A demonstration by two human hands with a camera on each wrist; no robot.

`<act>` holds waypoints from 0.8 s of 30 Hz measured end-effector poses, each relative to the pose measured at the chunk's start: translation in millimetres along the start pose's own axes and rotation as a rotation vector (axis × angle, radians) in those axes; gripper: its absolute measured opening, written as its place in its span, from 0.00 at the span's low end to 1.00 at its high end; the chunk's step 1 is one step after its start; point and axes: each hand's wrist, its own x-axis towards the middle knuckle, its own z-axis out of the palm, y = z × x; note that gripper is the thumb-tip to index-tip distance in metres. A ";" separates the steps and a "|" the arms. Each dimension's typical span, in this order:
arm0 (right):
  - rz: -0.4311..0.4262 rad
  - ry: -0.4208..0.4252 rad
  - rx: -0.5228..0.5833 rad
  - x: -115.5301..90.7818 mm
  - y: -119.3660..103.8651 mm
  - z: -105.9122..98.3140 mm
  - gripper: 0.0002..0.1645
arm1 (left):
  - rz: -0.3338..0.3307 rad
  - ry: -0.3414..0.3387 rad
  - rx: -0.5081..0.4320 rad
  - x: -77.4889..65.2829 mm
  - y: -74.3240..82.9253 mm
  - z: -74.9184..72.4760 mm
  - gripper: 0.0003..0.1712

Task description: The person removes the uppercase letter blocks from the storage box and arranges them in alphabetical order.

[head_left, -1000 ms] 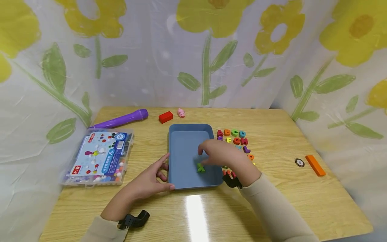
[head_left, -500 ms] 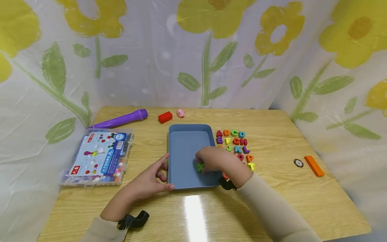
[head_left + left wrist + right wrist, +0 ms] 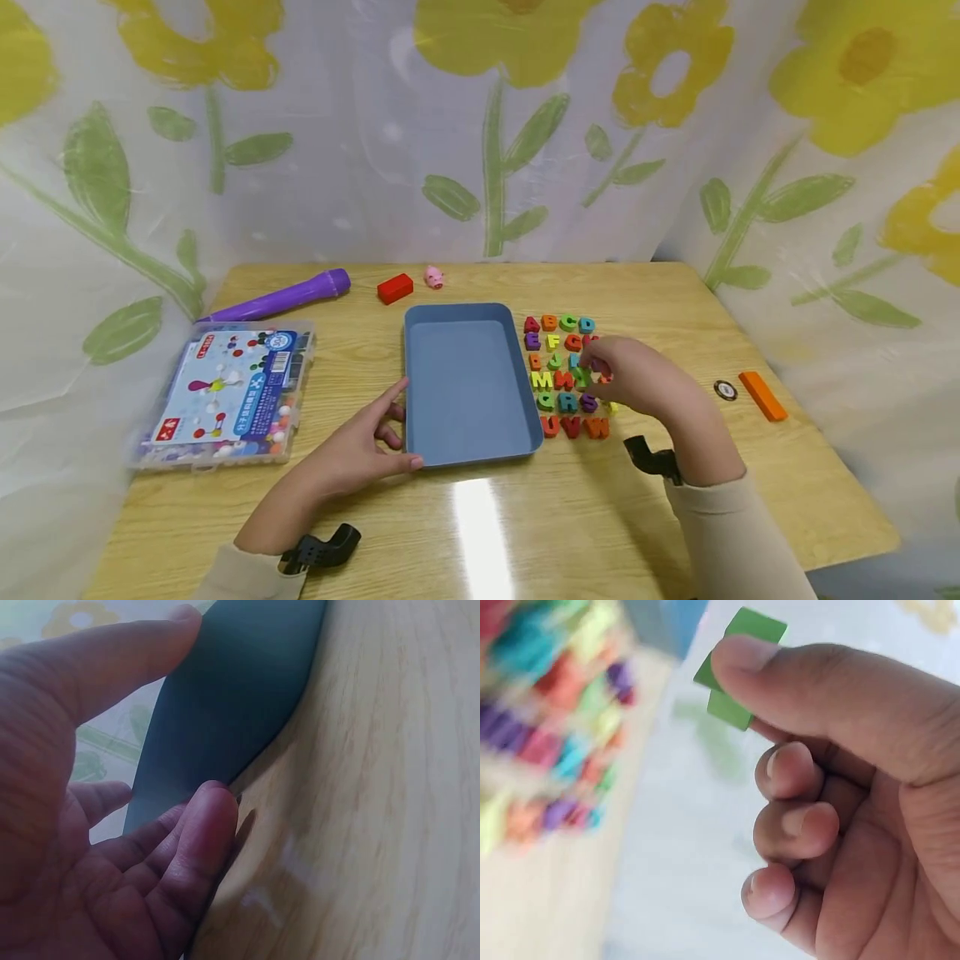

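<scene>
My right hand (image 3: 648,383) pinches a green letter X (image 3: 735,667) between thumb and index finger, the other fingers curled toward the palm. In the head view, the hand is above the right side of several rows of coloured letters (image 3: 567,402). My left hand (image 3: 363,446) is at the near left corner of a blue-grey tray (image 3: 472,379). Its thumb lies by the front edge and its index fingertip by the left side, with the fingers loosely spread. The left wrist view shows the fingertips right at the tray's wall (image 3: 232,682).
A clear case of molecule model parts (image 3: 225,396) lies at the left, with a purple microphone-shaped toy (image 3: 277,297) behind it. A red block (image 3: 395,288) and pink pig figure (image 3: 434,277) stand beyond the tray. Far right are a round chip (image 3: 725,390) and an orange block (image 3: 762,396).
My right hand has taken the green letter X out of the tray and carried it right, over the rows of letters. My left hand stays at the tray's corner.
</scene>
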 end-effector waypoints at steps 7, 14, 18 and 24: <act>0.141 -0.032 0.090 -36.4 40.7 34.6 0.14 | 0.006 0.005 -0.001 -3.7 -3.3 -7.1 0.69; 0.174 -0.056 0.088 -33.3 53.1 54.4 0.15 | 0.005 0.016 0.003 -9.4 -5.1 -11.9 0.69; 0.155 -0.060 0.091 -23.8 53.8 58.2 0.15 | 0.001 0.031 -0.009 -13.7 -6.7 -12.2 0.69; 0.124 -0.006 0.092 -32.5 42.9 45.5 0.19 | 0.000 0.034 -0.016 -16.3 -6.8 -10.4 0.68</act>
